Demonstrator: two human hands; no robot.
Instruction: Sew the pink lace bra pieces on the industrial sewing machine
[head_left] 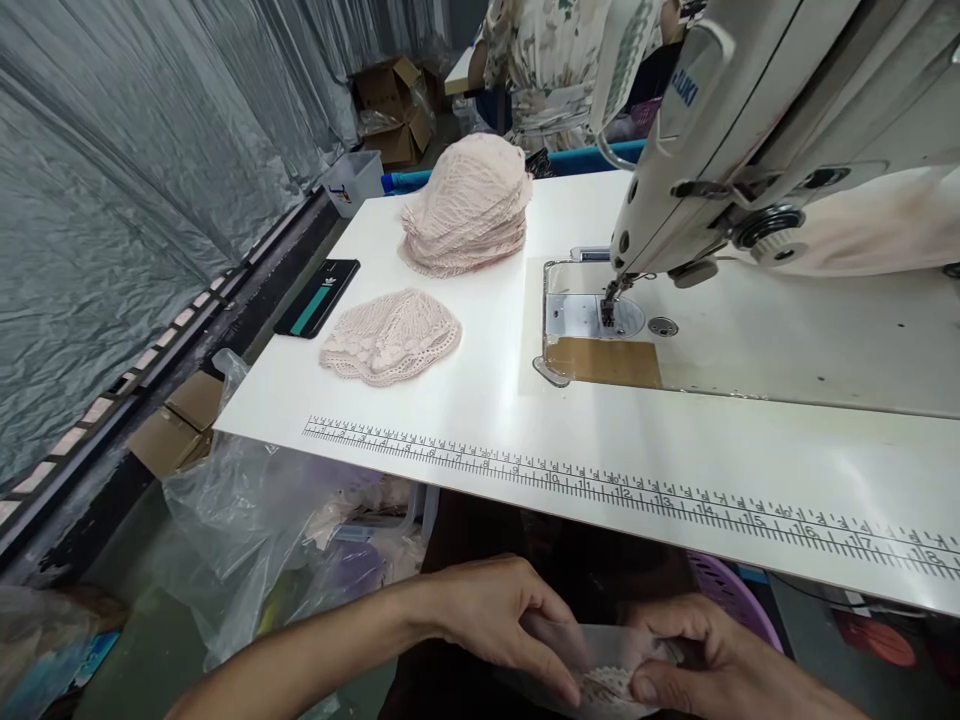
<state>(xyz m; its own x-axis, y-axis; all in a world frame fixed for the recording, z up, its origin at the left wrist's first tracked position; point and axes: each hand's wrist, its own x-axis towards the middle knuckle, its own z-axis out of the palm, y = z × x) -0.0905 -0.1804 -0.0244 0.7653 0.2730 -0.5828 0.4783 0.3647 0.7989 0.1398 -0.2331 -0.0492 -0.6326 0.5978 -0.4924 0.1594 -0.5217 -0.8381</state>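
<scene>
Below the table's front edge, over my lap, both hands work at a translucent whitish plastic piece (585,645) with pale lace (607,688) showing in it. I cannot make out whether the plastic is a bag or a tub. My left hand (502,620) curls round its left side, thumb and fingers bent. My right hand (697,655) pinches the right edge between thumb and fingers. On the white table (480,400) above them lies a single pale pink lace cup (391,338). Behind it rises a stack of similar lace cups (469,205).
A sewing machine (697,140) fills the right side, its presser foot (608,308) over a metal plate. A black phone (318,298) lies near the table's left edge. A ruler scale (551,478) runs along the front. Plastic bags (255,530) and a purple basket (735,598) are below.
</scene>
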